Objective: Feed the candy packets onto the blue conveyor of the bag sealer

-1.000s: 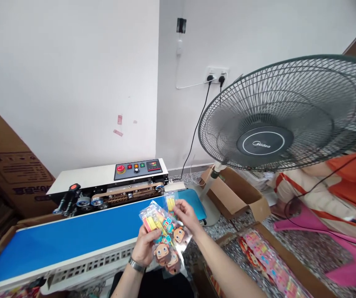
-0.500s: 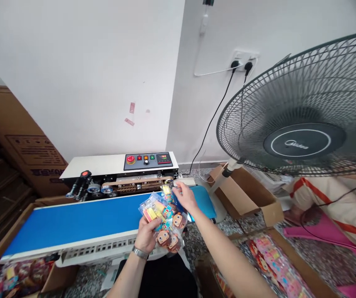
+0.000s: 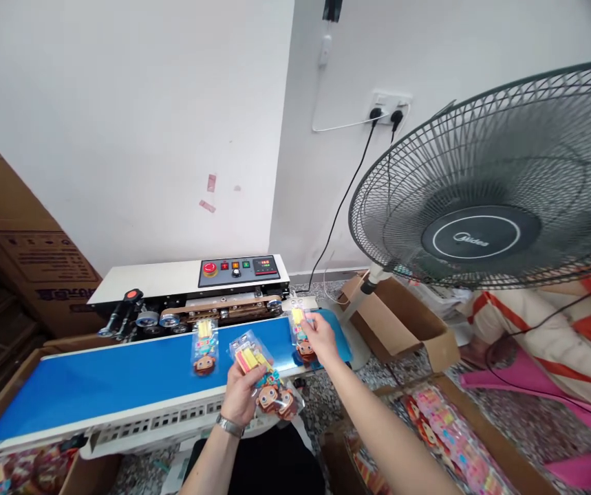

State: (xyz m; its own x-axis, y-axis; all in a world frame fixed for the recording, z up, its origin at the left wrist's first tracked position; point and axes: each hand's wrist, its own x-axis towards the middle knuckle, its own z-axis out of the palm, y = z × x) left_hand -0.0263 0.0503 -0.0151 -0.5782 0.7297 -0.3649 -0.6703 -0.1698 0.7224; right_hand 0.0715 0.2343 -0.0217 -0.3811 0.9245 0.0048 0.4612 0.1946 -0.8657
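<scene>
Clear plastic packets, each with a brown cartoon head and yellow pieces, are fanned out in my left hand, the thumb pressed on top. My right hand pinches one similar packet upright at the right end of the blue conveyor belt, its top edge near the sealing machine's intake. Another packet lies on the belt further left, below the rollers, touched by neither hand. Behind the belt stands the white band sealing machine with its control panel.
A large black fan stands at the right. Below it sit an open cardboard box and a box of pink packets. Another box with packets is under the belt's left end. A person's leg shows at the right.
My right hand has moved slightly right and down, now holding a packet apart from the bunch. A packet has come into view on the belt, left of my hands. The left hand's bunch looks smaller.
</scene>
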